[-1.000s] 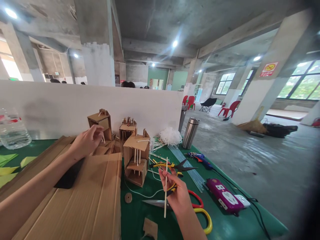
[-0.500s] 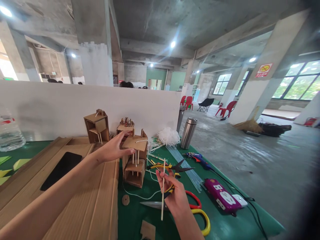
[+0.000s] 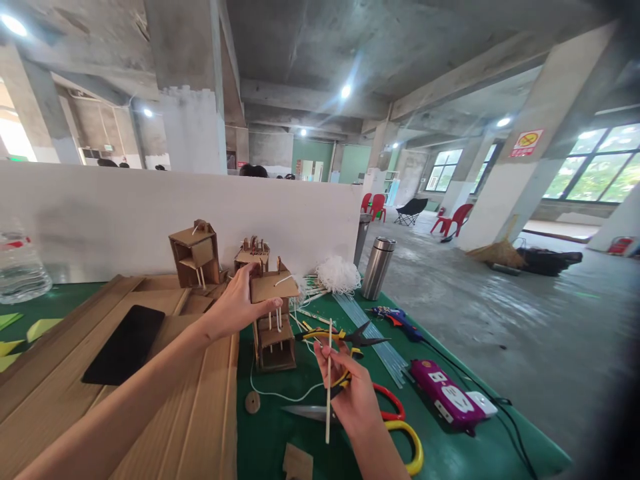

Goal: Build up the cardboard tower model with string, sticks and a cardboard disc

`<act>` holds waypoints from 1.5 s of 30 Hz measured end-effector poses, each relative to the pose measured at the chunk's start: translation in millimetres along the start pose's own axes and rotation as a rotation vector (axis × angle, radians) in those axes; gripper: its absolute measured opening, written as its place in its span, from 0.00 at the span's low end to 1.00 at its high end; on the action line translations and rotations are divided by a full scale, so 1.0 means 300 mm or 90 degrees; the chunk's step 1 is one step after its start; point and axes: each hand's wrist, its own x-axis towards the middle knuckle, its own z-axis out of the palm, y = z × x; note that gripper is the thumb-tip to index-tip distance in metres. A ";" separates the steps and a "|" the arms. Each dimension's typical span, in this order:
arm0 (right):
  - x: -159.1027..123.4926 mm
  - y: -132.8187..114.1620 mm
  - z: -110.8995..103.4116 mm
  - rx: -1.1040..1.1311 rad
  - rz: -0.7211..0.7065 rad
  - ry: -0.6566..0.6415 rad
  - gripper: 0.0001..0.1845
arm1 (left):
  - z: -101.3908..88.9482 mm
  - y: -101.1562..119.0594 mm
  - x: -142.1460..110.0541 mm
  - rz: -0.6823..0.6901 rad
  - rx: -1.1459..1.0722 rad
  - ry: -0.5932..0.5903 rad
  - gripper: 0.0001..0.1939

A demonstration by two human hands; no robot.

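My left hand (image 3: 241, 303) is wrapped round the top left edge of a cardboard box model (image 3: 273, 285), thumb in front. The model stands on the green tabletop, with thin sticks upright inside it and a white string (image 3: 287, 395) trailing below. My right hand (image 3: 353, 387) is closed, pinching a thin wooden stick (image 3: 329, 410) held nearly upright. Pliers (image 3: 367, 337) with yellow and black handles lie across the same hand, jaws pointing right; the fingers partly hide their handles. Beneath this hand are large scissors (image 3: 413, 443) with red and yellow handles.
Two more cardboard models (image 3: 194, 253) stand near the white partition (image 3: 125, 213). Cardboard sheets carry a black phone (image 3: 125, 343). To the right are glue sticks (image 3: 375, 340), a glue gun (image 3: 400, 320), a purple power strip (image 3: 445, 393) and a steel flask (image 3: 379, 267).
The cardboard box model has shifted slightly right and turned a little, with my left hand on it. My right hand keeps the stick and pliers almost in place.
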 end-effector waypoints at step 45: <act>0.103 -0.198 0.552 0.040 -0.385 -0.033 0.13 | 0.043 0.276 -0.075 0.241 0.043 0.264 0.07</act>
